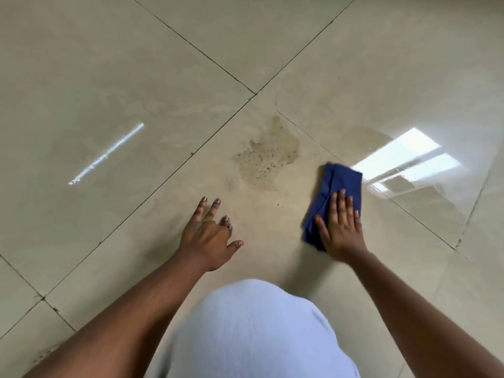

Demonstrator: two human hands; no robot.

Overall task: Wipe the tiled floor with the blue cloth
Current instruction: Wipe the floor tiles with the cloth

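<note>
Cloth (336, 186): one, dark blue, folded into a creased pad, flat on the floor (109, 77) just right of one brown speckled stain (266, 156) | your right hand (341, 227): flat, fingers together, pressing its near end, not clamped | your left hand (210, 236): empty, fingers spread, fingertips on tile | hands: two

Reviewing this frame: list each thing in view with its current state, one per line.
blue cloth: folded, flat on the floor, under the right hand.
right hand: open, pressing the cloth.
left hand: empty, fingers spread, on the floor.
dirty patch: unwiped, speckled.
tiled floor: glossy.
</note>
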